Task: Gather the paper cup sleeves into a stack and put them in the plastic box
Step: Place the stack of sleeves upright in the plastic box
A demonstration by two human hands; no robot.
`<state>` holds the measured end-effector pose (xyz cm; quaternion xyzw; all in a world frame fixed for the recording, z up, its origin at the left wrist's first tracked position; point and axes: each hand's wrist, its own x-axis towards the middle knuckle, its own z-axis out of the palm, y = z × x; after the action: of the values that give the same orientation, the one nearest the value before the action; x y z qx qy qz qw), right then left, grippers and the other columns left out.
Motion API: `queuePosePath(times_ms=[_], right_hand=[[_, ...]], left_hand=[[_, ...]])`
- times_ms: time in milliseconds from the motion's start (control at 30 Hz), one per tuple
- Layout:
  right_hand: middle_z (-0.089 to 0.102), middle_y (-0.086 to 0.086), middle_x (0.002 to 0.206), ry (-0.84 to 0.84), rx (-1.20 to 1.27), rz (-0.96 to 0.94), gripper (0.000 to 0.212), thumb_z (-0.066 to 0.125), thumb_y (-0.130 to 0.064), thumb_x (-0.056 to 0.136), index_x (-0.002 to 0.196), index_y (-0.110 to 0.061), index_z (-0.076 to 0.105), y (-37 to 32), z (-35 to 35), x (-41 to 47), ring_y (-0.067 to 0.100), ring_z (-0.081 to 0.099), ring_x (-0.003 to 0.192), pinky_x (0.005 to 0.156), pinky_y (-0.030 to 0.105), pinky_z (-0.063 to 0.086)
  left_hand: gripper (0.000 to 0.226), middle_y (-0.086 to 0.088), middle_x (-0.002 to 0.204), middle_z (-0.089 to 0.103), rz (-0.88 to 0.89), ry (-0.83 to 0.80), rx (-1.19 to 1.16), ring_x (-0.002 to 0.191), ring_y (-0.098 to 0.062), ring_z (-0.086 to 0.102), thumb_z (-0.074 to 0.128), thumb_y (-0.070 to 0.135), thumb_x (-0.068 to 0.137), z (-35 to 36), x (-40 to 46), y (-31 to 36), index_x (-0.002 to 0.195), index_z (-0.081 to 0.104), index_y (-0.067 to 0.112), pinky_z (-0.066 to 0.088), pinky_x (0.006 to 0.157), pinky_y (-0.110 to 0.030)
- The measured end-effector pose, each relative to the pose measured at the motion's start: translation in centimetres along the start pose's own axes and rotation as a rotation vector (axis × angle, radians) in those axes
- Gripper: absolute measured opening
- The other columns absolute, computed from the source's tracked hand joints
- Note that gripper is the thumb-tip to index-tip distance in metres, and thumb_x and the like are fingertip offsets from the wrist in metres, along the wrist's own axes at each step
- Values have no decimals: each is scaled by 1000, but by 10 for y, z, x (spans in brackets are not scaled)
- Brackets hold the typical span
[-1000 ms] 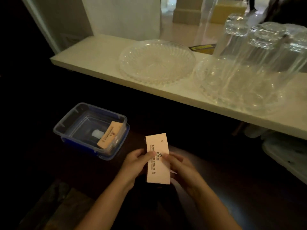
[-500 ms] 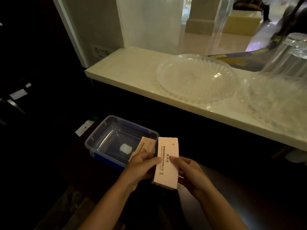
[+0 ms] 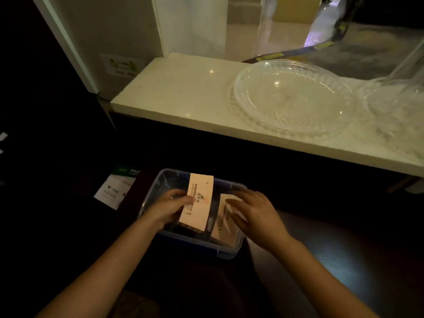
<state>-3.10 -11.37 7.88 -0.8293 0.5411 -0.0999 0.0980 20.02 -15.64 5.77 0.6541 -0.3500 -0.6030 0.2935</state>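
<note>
A clear plastic box with a blue base sits on the dark surface in front of me. My left hand grips a stack of pale pink paper cup sleeves with dark print, held over the box's middle. Inside the box at its right side lies another sleeve, leaning on the wall. My right hand rests on that sleeve with the fingers spread; whether it grips it is unclear.
A pale stone counter runs behind the box, carrying a large clear glass plate and more glassware at the right. A white printed leaflet lies left of the box. The surroundings are dark.
My hands carried the stack from in front of the box to over it. My right hand let go of the stack and moved onto the sleeve lying in the box.
</note>
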Motion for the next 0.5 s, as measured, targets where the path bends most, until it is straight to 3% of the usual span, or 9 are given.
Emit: queuePosePath(times_ms=[67,133,267,400,500], right_hand=[[35,6,149,-152,-145,-109,42,46,-36,92,133,-27,42,3,8,-4,25,19,141,115,52,6],[40,7,145,-218,-207,-189,41,45,-37,92,131,-26,45,3,15,-6,28,21,140,113,58,0],[48,2,138,-267,-203,-219,38,36,-43,93,126,-29,50,10,18,-4,26,29,136,110,60,-6],[54,2,133,-281,-181,-237,37,37,-44,92,121,-28,54,15,21,-1,24,38,131,109,61,-7],[56,3,132,-283,-170,-245,38,36,-44,92,120,-27,55,17,20,-2,25,41,130,106,60,-10]], left_hand=[[21,-2,85,67,-36,-25,69,79,-16,65,67,11,77,-3,12,-4,85,55,26,50,58,-31],[21,1,83,68,-79,-56,112,77,-13,64,68,13,76,0,22,-8,84,56,27,49,56,-29],[18,2,83,68,-128,-97,165,79,-12,63,68,15,77,8,34,-12,86,58,26,46,56,-28],[23,-3,96,70,-195,-135,157,93,-20,64,66,16,78,9,36,-23,101,61,20,49,64,-32],[26,-6,102,69,-207,-155,166,100,-24,62,64,15,79,10,38,-23,105,61,18,50,80,-40]])
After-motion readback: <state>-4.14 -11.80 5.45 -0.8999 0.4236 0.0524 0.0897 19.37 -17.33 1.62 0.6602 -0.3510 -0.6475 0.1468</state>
